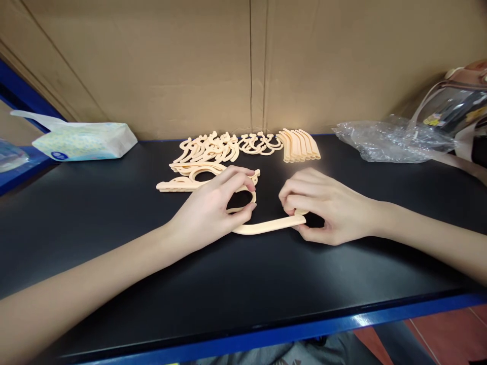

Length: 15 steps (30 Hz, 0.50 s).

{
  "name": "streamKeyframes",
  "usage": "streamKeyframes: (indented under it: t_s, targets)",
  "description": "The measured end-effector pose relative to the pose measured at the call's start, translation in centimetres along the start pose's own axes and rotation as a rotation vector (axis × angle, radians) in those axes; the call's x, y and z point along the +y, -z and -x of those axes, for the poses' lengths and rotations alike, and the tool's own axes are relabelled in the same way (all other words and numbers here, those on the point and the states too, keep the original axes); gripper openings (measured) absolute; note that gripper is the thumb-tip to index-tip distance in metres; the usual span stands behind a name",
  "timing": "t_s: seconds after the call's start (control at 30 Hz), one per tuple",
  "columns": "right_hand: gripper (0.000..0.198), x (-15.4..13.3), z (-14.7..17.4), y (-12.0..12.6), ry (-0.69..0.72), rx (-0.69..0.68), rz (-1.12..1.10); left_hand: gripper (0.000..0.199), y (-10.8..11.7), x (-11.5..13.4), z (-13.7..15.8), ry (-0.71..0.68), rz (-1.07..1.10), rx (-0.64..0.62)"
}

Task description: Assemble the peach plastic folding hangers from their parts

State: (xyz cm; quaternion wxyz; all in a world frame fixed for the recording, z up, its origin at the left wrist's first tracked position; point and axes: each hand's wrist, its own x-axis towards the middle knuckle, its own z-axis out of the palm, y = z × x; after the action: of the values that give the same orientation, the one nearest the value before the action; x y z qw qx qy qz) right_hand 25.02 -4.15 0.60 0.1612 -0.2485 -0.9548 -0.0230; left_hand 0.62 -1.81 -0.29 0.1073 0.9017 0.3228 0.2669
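My left hand (220, 203) is closed, thumb and fingers pinching a cream plastic hanger (270, 225) near its curved inner part. One long, smooth arm of this hanger runs from beneath the left hand to the right. At that arm's far end my right hand (323, 205) is closed, with fingertips and thumb on its tip; a small cream bit shows just behind it. Folded cream hangers (177, 186) lie beyond my left hand. My fingers hide how the pieces in my grip join.
Along the back lie cream curved pieces (209, 147), hooks (261, 144) and a row of hanger arms (300, 145). A tissue pack (87, 142) is at left. Clear plastic wrap (391, 142) and a transparent bag (452, 109) stand at right. Cardboard (171, 66) backs the black table (213, 299).
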Motion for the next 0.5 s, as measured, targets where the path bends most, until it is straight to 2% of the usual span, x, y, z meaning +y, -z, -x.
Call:
streamKeyframes:
  t_s: [0.23,0.37,0.5]
  targets:
    - [0.010,1.0,0.3,0.1,-0.062,0.016,0.001,0.013,0.1,0.4,0.2,0.047,-0.129,0.066]
    - [0.027,1.2,0.5,-0.3,-0.152,0.037,0.096,0.012,0.2,0.6,0.2,0.055,-0.176,0.089]
    - [0.053,1.1,0.6,-0.6,-0.255,0.035,0.184,0.012,0.2,0.7,0.2,0.056,-0.243,0.115]
